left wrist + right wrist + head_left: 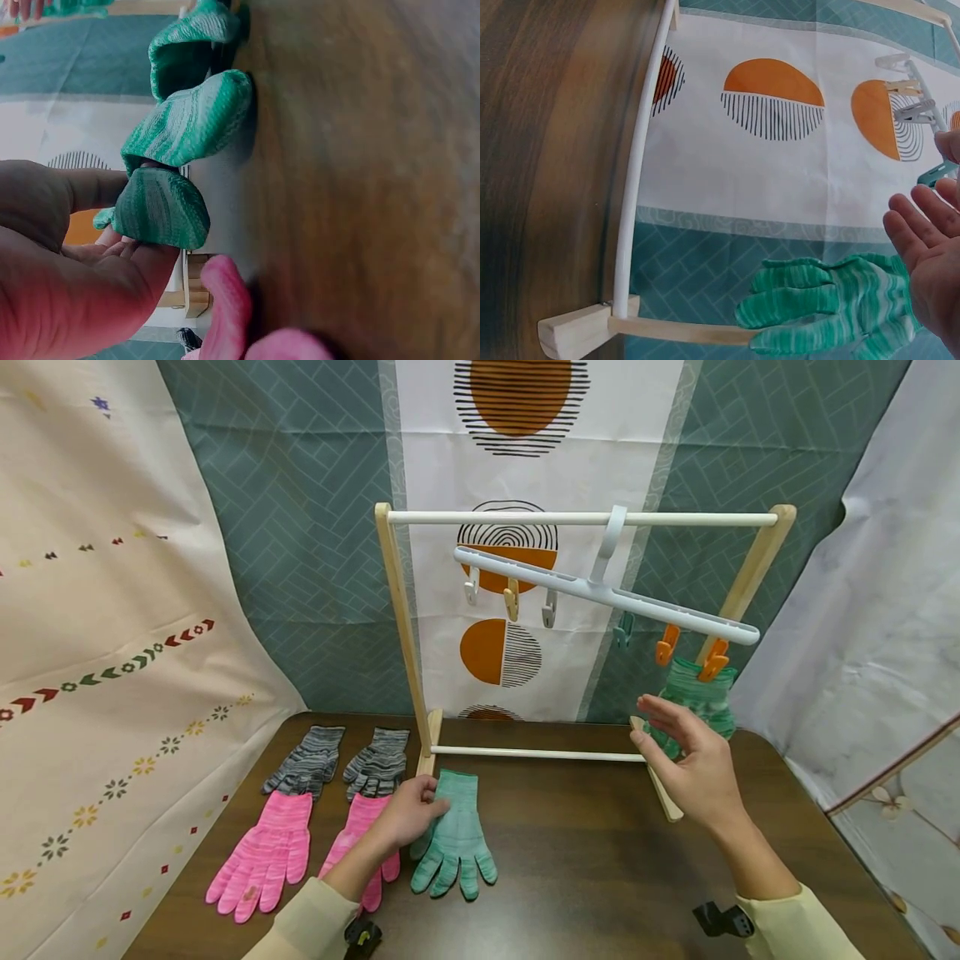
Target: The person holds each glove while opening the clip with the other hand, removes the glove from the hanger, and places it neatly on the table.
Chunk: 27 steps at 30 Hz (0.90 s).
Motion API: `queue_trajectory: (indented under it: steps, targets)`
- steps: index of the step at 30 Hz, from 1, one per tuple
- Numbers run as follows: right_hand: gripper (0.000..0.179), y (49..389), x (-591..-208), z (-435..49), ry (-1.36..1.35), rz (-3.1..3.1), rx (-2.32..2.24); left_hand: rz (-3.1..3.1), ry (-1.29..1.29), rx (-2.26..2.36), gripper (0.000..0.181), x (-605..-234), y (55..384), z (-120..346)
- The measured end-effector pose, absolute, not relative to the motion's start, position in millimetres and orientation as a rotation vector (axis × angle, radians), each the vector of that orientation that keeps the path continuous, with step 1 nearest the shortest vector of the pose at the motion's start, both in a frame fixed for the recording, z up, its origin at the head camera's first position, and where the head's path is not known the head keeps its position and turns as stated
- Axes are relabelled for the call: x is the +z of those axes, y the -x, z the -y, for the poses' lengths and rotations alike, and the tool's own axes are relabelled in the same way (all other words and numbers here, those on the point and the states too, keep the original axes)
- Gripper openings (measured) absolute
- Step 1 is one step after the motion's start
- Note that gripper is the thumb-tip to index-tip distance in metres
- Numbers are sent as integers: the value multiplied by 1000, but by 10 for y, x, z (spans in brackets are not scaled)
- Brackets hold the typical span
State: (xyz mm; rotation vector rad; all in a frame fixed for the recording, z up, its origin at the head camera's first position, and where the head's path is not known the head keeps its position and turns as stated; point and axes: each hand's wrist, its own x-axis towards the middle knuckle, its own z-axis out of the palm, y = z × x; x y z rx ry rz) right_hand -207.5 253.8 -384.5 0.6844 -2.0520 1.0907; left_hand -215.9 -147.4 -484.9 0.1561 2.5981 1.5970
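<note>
My left hand holds a green striped knit glove by its side, thumb and fingers round the edge. In the left wrist view, the green glove shows between thumb and fingers, its fingers curving over the table. My right hand, fingers extended and apart, is in front of another green glove. That one hangs from an orange clip at the right end of a white clip hanger. The right wrist view shows this hanging glove beside the right hand, with nothing in its palm.
The tilted hanger hooks over the top bar of a wooden rack. Its other clips, including a yellow clip, hold nothing. Left of the rack lie pink gloves and grey gloves on the brown table.
</note>
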Motion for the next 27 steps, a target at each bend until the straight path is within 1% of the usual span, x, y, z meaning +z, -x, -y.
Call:
queue_trajectory:
  steps: [15,27]
  targets:
    - [60,2033,-3914,-2681,-634,2057,1074,-2752,-227,1356,26,-4872,2137,1499]
    - [61,1994,-3958,-2839,-614,2030,1056,-2838,-191,1179,36,-4831,2073,1482]
